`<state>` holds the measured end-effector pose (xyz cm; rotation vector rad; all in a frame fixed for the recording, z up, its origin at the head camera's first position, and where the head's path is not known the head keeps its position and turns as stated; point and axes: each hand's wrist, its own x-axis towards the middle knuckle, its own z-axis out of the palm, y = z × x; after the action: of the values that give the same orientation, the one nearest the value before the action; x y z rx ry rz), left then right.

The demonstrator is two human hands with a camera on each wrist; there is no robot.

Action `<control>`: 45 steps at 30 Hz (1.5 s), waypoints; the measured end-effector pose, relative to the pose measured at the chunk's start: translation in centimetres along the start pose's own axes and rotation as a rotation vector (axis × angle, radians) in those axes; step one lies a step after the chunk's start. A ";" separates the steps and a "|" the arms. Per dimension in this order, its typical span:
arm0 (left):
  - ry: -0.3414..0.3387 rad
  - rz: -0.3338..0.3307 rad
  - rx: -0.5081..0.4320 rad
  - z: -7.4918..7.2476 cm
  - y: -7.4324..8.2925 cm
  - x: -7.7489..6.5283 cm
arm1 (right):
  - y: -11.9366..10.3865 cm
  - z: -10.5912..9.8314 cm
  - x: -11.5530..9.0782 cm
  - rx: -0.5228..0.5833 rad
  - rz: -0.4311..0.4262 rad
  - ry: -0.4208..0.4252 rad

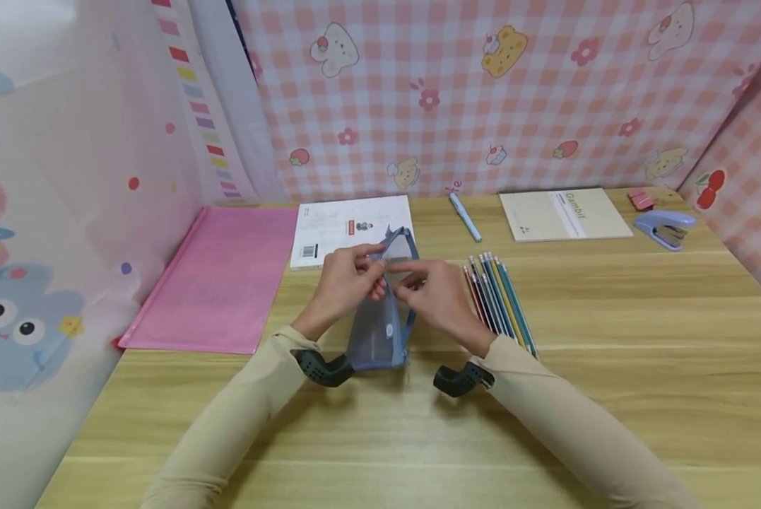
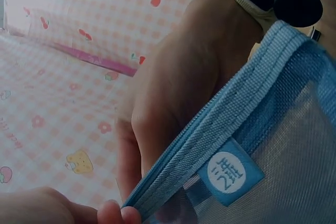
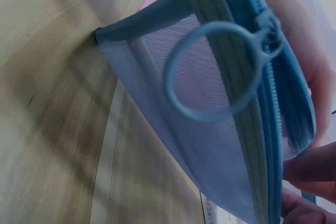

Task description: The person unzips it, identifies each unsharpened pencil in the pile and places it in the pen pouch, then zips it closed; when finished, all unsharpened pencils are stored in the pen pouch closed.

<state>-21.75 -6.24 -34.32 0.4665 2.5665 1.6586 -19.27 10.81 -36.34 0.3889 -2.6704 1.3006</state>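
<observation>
Blue mesh pouch (image 1: pixel 369 336) is held at a tilt between the person's forearms, its near end apparently resting on the table (image 1: pixel 641 403) and its zipped mouth gaping toward the right. I see the left hand (image 1: pixel 347 284) pinching the zip edge with thumb and finger. The right hand (image 1: pixel 437 291) looks clamped on the pouch's edge just beside it, though some of its fingertips are hidden from me.

As I judge it, soft mesh is the weak point: if either pinch slips, the mouth could collapse, and uneven pulling could twist the zip. The ring pull (image 3: pixel 170 72) dangles and could snag a finger. I'd also watch the right sleeve (image 1: pixel 564 410); a sideways swing could scatter the pencils (image 1: pixel 501 300) bunched near it.

Beneath everything runs pale wood grain. A pink folder (image 1: pixel 217 283) lies on the left; a white booklet (image 1: pixel 329 230), light blue pen (image 1: pixel 465 217), cream notebook (image 1: pixel 539 215) and lilac stapler (image 1: pixel 656 220) sit toward the back. Behind them I see pink checked cloth (image 1: pixel 386 42) printed with cartoon animals.
</observation>
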 end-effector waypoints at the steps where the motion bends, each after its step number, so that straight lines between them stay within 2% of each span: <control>1: 0.000 -0.004 -0.001 0.0 0.0 0.0 | 0.0 -0.2 -0.1 0.002 -0.007 0.010; 6: 0.004 -0.012 -0.019 -0.1 -0.1 0.1 | 0.5 -2.4 -0.5 0.022 -0.062 0.094; 9: 0.012 -0.013 -0.028 -0.2 -0.3 0.2 | 1.4 -4.3 -0.5 -0.018 -0.066 0.113; 14: 0.016 -0.022 -0.036 -0.3 -0.4 0.2 | 4.3 -6.8 -0.8 -0.079 0.007 0.026; 19: 0.007 -0.024 -0.032 -0.2 -0.5 0.3 | 6.7 -8.1 -1.7 -0.107 0.075 -0.069; 22: 0.005 -0.025 -0.030 -0.2 -0.4 0.3 | 7.6 -8.4 -2.0 -0.155 0.068 -0.135; 29: 0.003 -0.032 -0.025 -0.2 -0.4 0.2 | 8.5 -8.6 -2.2 -0.271 -0.045 -0.257; 38: 0.005 -0.032 -0.035 -0.4 -0.4 0.1 | 8.9 -8.4 -2.4 -0.383 -0.101 -0.298; 45: -0.002 -0.033 -0.037 -0.4 -0.4 0.1 | 8.0 -7.9 -2.1 -0.448 -0.107 -0.323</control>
<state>-22.02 -6.68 -34.53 0.4208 2.5234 1.6909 -19.49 22.13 -38.05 0.7140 -3.0383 0.6212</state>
